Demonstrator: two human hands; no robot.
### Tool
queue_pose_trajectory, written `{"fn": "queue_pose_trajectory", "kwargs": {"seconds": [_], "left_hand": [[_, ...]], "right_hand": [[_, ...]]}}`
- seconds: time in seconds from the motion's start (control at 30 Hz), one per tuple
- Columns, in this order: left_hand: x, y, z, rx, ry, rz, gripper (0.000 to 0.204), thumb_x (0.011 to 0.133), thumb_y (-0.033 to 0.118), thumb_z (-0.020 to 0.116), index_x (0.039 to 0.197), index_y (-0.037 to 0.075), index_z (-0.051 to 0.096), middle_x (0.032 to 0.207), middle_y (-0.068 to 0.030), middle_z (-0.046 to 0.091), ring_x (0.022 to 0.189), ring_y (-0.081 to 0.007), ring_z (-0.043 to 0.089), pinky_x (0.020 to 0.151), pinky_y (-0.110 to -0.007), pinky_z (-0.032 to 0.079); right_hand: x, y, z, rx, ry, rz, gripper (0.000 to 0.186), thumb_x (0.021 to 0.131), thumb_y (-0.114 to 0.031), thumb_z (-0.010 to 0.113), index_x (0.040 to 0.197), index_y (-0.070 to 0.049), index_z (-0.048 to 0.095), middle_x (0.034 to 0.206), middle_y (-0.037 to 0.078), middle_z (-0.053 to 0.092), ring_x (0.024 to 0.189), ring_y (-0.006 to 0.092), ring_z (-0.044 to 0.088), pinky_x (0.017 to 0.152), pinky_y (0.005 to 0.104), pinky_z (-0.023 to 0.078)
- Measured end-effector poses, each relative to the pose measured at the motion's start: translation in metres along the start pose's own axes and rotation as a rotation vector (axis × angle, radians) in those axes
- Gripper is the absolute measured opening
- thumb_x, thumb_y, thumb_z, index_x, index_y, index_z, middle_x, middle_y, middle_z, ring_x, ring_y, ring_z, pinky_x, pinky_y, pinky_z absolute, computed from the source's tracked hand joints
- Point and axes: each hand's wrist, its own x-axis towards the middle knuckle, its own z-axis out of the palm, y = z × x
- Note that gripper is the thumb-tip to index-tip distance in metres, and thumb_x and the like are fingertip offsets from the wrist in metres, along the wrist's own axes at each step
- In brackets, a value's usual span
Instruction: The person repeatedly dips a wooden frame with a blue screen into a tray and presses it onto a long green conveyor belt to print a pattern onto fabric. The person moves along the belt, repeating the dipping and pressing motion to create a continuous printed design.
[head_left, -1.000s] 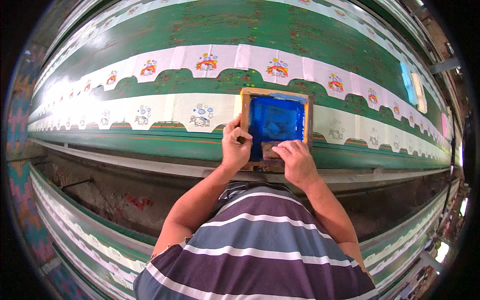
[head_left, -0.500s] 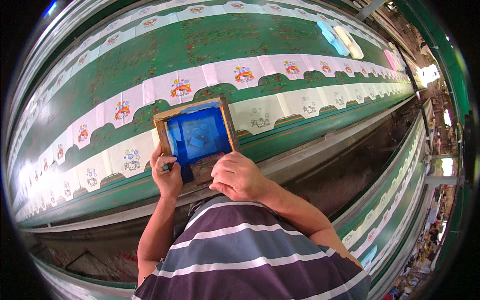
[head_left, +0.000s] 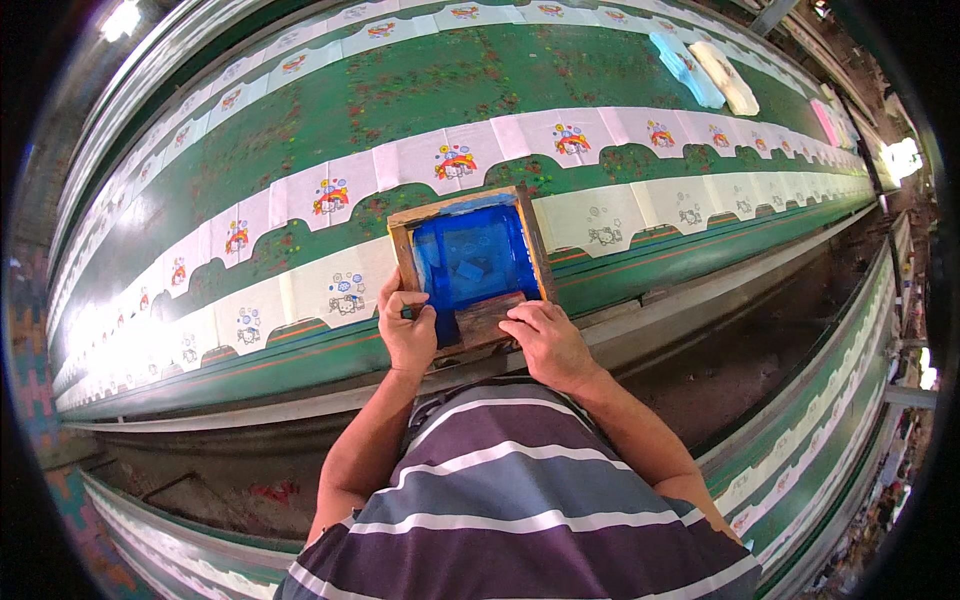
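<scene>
Wooden-framed blue screen [head_left: 470,255] sits over a row of pale cloths [head_left: 600,218] on the green surface [head_left: 430,75]; my left hand [head_left: 408,328] grips its left side, my right hand [head_left: 552,347] pinches a brown block [head_left: 484,320] inside.

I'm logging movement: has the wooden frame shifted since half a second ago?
Yes, apparently rightward: the wooden frame is nearer the cream bundle on the green table.

The wooden frame [head_left: 403,252] hides part of the pale cloth row [head_left: 571,222].
</scene>
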Motion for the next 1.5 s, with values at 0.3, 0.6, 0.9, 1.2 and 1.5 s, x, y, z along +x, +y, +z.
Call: {"fn": "queue_pose_trajectory", "kwargs": {"seconds": [0.3, 0.6, 0.9, 1.2, 1.5], "left_hand": [[-0.009, 0.002, 0.01, -0.128, 0.031, -0.2, 0.03, 0.082, -0.019, 0.077, 0.096, 0.007, 0.071, 0.169, -0.0167, 0.067, 0.128, -0.0185, 0.071, 0.103, -0.032, 0.055], [-0.009, 0.002, 0.01, -0.087, 0.028, -0.193, 0.026, 0.082, -0.018, 0.075, 0.092, 0.006, 0.072, 0.169, -0.0181, 0.067, 0.132, -0.0198, 0.07, 0.104, -0.034, 0.057], [-0.008, 0.003, 0.012, -0.079, 0.02, -0.171, 0.02, 0.082, -0.015, 0.077, 0.088, 0.005, 0.074, 0.169, -0.0208, 0.065, 0.13, -0.0219, 0.071, 0.097, -0.032, 0.059], [-0.011, -0.002, 0.014, -0.027, 0.008, -0.133, 0.018, 0.083, -0.013, 0.075, 0.087, 0.004, 0.073, 0.17, -0.0224, 0.063, 0.148, -0.0343, 0.065, 0.115, -0.04, 0.055], [-0.011, -0.005, 0.015, 0.038, -0.002, -0.121, 0.017, 0.083, -0.012, 0.076, 0.086, 0.004, 0.073, 0.169, -0.0243, 0.064, 0.152, -0.0362, 0.064, 0.125, -0.044, 0.048]], "right_hand": [[0.005, 0.033, -0.016, 0.099, 0.002, -0.111, 0.031, 0.095, -0.006, 0.074, 0.126, -0.006, 0.08, 0.128, 0.009, 0.074, 0.125, 0.0315, 0.071, 0.108, 0.0476, 0.058], [0.041, 0.026, -0.009, 0.016, -0.113, -0.14, 0.03, 0.1, -0.013, 0.068, 0.126, -0.005, 0.078, 0.122, 0.009, 0.074, 0.117, 0.0329, 0.07, 0.104, 0.0482, 0.057], [0.034, 0.019, -0.025, 0.076, -0.207, -0.045, 0.034, 0.099, -0.009, 0.067, 0.131, -0.003, 0.079, 0.124, 0.012, 0.075, 0.118, 0.0347, 0.071, 0.106, 0.0489, 0.058], [0.026, 0.009, -0.011, -0.028, -0.147, -0.087, 0.035, 0.102, -0.012, 0.066, 0.132, -0.003, 0.08, 0.126, 0.012, 0.074, 0.12, 0.0338, 0.073, 0.107, 0.0495, 0.059], [0.104, 0.062, 0.01, -0.054, -0.096, -0.068, 0.039, 0.095, -0.001, 0.064, 0.13, -0.004, 0.082, 0.121, 0.012, 0.078, 0.118, 0.0356, 0.074, 0.106, 0.0499, 0.059]]}}
